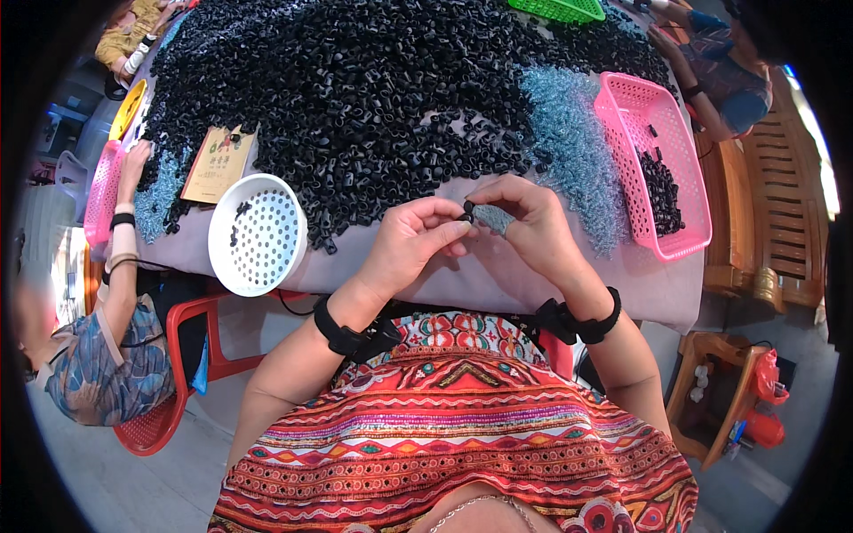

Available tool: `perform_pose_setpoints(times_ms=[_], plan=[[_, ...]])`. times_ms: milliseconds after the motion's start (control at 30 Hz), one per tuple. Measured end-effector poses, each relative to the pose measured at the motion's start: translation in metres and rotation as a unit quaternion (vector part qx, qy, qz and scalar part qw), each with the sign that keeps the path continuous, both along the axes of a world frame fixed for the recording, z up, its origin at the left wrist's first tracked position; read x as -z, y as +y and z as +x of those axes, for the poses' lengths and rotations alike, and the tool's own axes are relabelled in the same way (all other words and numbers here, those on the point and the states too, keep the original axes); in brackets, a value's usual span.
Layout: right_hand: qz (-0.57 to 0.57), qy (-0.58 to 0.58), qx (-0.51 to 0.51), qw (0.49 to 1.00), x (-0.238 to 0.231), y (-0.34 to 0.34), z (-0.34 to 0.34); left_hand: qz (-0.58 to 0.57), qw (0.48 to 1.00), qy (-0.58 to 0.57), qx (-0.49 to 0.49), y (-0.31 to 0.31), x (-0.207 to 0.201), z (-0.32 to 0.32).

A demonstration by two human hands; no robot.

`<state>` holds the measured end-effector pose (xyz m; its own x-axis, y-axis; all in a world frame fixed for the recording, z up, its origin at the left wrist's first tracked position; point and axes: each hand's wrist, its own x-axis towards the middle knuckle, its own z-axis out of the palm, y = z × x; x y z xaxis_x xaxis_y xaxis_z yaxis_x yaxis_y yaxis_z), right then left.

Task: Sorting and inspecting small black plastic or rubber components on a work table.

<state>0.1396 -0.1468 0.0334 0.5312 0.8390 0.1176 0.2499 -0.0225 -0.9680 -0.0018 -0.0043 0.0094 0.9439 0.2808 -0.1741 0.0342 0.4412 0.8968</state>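
A garment of woven-looking red, white and black bands lies nearest, its neckline cut by the lower edge. Beyond it, matte black bands [586, 322] circle both wrists. The left hand [407, 244] pinches a small black piece [467, 210] between thumb and index finger, above the near edge of the desk [506, 289]; the right hand [540, 233] brings its fingertips up against the piece, though I cannot tell whether they grip it or only touch it. The piece looks smooth, dark and rounded; the fingers cover much of it, so its full shape is hard to make out. Soft lilac cloth drapes the desk.

To the left stands a round white plastic basket [299, 226], its base punched with round holes, a few black bits inside. To the right, a pink lattice basket [695, 186] holds a heap of black pieces. A tan paper booklet [216, 164] lies past the white basket. Glassy, pale-blue small pieces [569, 151] glitter in a bank beside the broad mound of black pieces [391, 98], too crowded to separate singly. At the far edge, a green basket [564, 9] is cut off, as are co-workers around the desk.
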Motion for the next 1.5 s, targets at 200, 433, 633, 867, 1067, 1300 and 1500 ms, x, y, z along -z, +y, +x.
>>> perform_pose_setpoints(times_ms=[200, 433, 633, 867, 1067, 1300, 1500], plan=[[-0.043, -0.08, -0.06, 0.994, -0.015, -0.002, 0.007, 0.031, 0.999, 0.01, 0.021, -0.004, 0.0, -0.001], [-0.104, -0.124, -0.077, 0.984, -0.022, -0.003, 0.003, 0.116, 0.993, 0.028, 0.013, -0.012, 0.004, -0.002], [-0.162, -0.08, -0.058, 0.982, -0.014, 0.0, 0.003, 0.132, 0.99, 0.031, 0.035, -0.013, 0.01, -0.002], [-0.052, 0.111, 0.013, 0.992, -0.006, -0.007, 0.004, -0.028, 0.999, 0.033, -0.002, -0.004, 0.005, 0.0], [-0.068, -0.12, -0.005, 0.99, -0.01, -0.007, -0.006, 0.021, 0.999, 0.05, 0.007, -0.007, 0.002, 0.002], [-0.096, -0.216, -0.005, 0.972, -0.016, -0.005, -0.017, 0.06, 0.998, 0.033, -0.002, -0.01, 0.008, 0.003], [-0.115, -0.382, -0.001, 0.917, -0.015, -0.001, -0.026, 0.002, 0.999, 0.051, 0.011, -0.012, 0.012, 0.005]])
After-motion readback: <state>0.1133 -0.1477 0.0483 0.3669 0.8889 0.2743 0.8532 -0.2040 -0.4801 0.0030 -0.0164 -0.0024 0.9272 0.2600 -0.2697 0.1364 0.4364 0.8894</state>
